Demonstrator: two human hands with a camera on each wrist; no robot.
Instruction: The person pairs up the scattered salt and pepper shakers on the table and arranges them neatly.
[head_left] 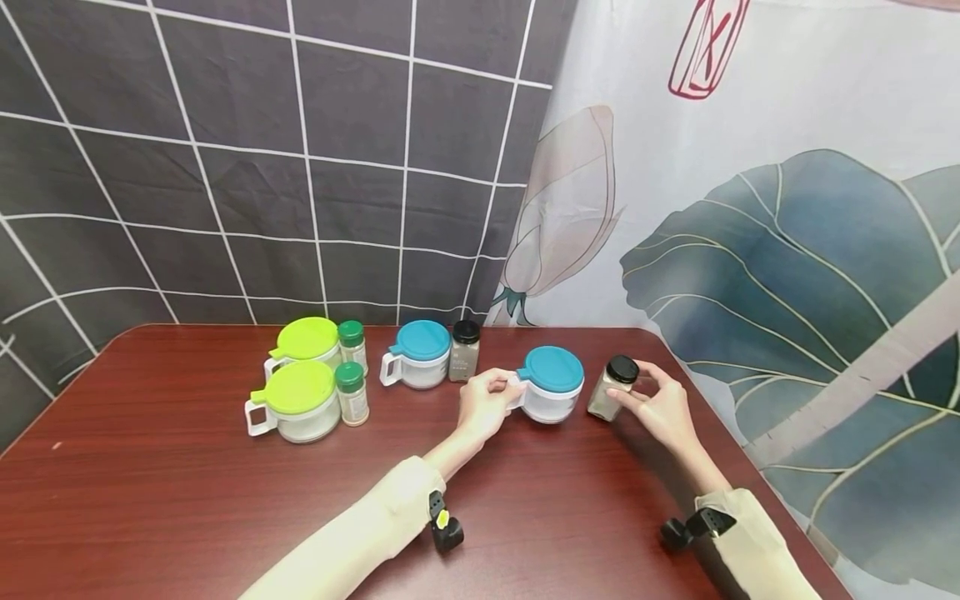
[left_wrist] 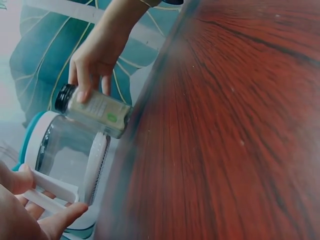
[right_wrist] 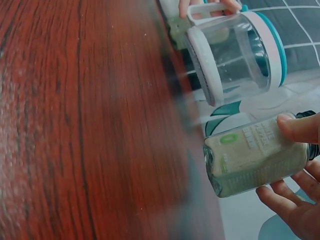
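Note:
A clear seasoning jar [head_left: 551, 404] with a blue lid and a white handle is at the right of the table. My left hand [head_left: 483, 406] grips its handle [left_wrist: 54, 187], thumb and fingers around it in the left wrist view. Just right of the jar, my right hand [head_left: 660, 404] pinches a black-capped spice bottle [head_left: 609, 396] between thumb and fingers. The bottle leans slightly in the head view. Pale powder fills it, and printed lettering shows on its side in the right wrist view.
Left of my hands stand another blue-lidded jar [head_left: 422, 362] and a black-capped bottle [head_left: 464, 354]. Farther left are two green-lidded jars [head_left: 306, 421] beside two green-capped bottles [head_left: 352, 400]. A grey grid cloth [head_left: 360, 200] hangs behind the brown table [head_left: 187, 517].

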